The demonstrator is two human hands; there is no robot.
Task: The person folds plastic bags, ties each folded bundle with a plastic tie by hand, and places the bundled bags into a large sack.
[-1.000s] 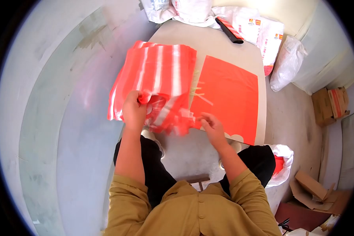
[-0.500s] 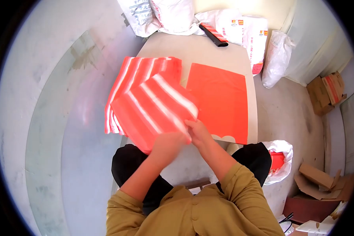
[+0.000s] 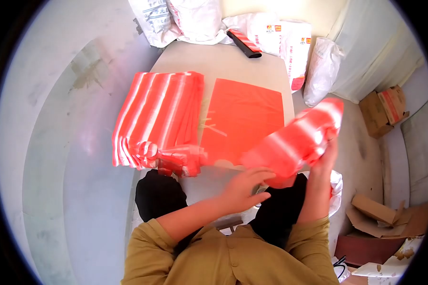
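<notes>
My right hand (image 3: pixel 326 151) is closed on a red-and-white striped plastic bag (image 3: pixel 290 142), lifted off the right front corner of the table and blurred by motion. My left hand (image 3: pixel 247 186) lies just below the bag's near end, thumb and fingers apart; whether its fingertips touch the bag I cannot tell. On the table's left side lies a thick stack of similar striped plastic bags (image 3: pixel 161 104), with crumpled ends hanging at its front edge. A flat red plastic sheet (image 3: pixel 245 116) lies beside the stack, partly covered by the held bag.
At the back of the table (image 3: pixel 190 54) rests a dark roll with a striped piece (image 3: pixel 245 45). White printed sacks (image 3: pixel 195 21) stand behind it. A white bag (image 3: pixel 336 192) is by my right knee. Cardboard boxes (image 3: pixel 378 213) stand on the floor at right.
The striped bag has moved from over the stack to the right, in my right hand. My left hand has let go of it and opened. The view has shifted slightly.
</notes>
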